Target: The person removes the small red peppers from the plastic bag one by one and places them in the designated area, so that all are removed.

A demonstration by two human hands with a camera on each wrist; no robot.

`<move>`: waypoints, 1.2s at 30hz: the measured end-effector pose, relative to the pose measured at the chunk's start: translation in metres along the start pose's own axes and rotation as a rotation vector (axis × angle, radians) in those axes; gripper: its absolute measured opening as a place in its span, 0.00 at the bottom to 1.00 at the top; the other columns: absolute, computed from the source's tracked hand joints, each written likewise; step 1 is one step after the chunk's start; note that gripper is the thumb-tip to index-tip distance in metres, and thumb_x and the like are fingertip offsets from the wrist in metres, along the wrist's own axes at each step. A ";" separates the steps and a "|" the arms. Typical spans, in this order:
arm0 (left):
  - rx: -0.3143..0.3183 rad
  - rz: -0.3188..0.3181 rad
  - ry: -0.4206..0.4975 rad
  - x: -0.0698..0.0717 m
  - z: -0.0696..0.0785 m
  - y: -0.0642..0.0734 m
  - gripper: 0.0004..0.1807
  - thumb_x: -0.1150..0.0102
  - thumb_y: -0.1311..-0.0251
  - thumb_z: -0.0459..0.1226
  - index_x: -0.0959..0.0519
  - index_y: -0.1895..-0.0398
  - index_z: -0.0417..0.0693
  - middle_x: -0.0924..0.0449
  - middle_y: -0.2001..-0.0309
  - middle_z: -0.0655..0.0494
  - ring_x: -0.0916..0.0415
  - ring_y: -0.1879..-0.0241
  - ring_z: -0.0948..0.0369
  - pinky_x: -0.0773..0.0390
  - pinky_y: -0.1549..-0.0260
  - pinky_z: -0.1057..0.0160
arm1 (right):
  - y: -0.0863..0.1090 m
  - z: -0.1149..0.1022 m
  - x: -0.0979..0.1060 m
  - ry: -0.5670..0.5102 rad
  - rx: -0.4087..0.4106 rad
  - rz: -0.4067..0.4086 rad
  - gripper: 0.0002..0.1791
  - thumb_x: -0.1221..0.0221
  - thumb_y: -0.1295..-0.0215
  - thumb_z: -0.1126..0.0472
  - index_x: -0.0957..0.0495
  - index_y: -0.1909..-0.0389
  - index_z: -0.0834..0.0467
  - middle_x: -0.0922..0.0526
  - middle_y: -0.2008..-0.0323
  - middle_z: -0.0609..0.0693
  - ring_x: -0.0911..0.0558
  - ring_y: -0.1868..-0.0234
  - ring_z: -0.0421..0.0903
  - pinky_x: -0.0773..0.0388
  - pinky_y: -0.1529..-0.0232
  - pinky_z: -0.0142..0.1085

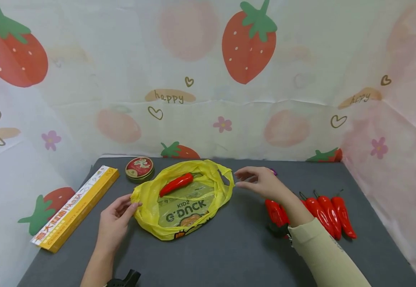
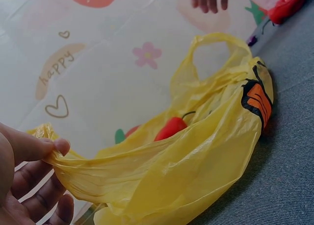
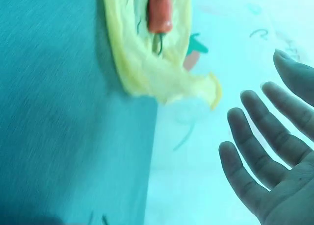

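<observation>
A yellow plastic bag (image 1: pixel 150 215) lies with its mouth spread wide in the middle of the table, printed with a duck brand. One red chili pepper (image 1: pixel 176 184) rests inside it, its green stem toward the right. My left hand (image 1: pixel 116 217) pinches the bag's left edge between thumb and fingers, as the left wrist view also shows. Just off the bag's right handle hangs my right hand (image 1: pixel 261 181), fingers loosely extended and holding nothing. In the right wrist view its fingers (image 3: pixel 255 151) are spread apart beside the bag.
Several red chili peppers (image 1: pixel 343 217) lie in a group at the right, partly hidden behind the right forearm. A yellow pasta box (image 1: pixel 82 207) lies slantwise along the left edge. Behind the bag's left side stands a round red tin (image 1: pixel 139 168). A strawberry-printed cloth (image 1: pixel 208 79) encloses the table (image 1: pixel 208 263).
</observation>
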State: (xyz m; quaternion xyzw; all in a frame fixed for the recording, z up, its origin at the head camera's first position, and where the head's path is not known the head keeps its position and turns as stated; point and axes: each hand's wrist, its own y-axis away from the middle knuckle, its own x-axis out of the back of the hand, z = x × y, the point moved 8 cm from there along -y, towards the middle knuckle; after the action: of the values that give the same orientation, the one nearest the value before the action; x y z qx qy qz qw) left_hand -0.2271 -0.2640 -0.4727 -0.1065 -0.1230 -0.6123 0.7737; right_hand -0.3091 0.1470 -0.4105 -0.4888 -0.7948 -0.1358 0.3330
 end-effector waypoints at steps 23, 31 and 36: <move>-0.060 -0.005 -0.019 0.005 0.001 0.000 0.22 0.42 0.28 0.45 0.24 0.35 0.49 0.17 0.48 0.50 0.22 0.54 0.71 0.22 0.54 0.78 | -0.112 -0.045 -0.089 0.010 -0.019 -0.113 0.20 0.36 0.31 0.54 0.20 0.40 0.53 0.18 0.41 0.53 0.21 0.40 0.52 0.23 0.40 0.48; -0.029 -0.010 -0.007 0.001 0.000 0.000 0.22 0.41 0.29 0.45 0.24 0.35 0.48 0.16 0.50 0.53 0.21 0.54 0.71 0.21 0.55 0.77 | -0.139 -0.033 -0.117 -0.007 -0.117 -0.142 0.21 0.35 0.32 0.56 0.21 0.39 0.55 0.20 0.39 0.52 0.24 0.35 0.53 0.25 0.37 0.48; -0.038 -0.021 -0.006 0.001 0.002 0.000 0.22 0.41 0.29 0.44 0.24 0.35 0.48 0.16 0.50 0.51 0.21 0.54 0.70 0.21 0.55 0.77 | -0.147 -0.022 -0.134 0.001 -0.199 -0.165 0.21 0.34 0.34 0.62 0.20 0.39 0.52 0.23 0.36 0.51 0.24 0.38 0.51 0.22 0.44 0.43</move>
State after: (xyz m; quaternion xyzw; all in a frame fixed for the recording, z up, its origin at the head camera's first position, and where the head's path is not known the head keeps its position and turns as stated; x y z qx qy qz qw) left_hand -0.2267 -0.2639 -0.4703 -0.1217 -0.1149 -0.6223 0.7647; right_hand -0.3880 -0.0285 -0.4665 -0.4525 -0.8146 -0.2412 0.2710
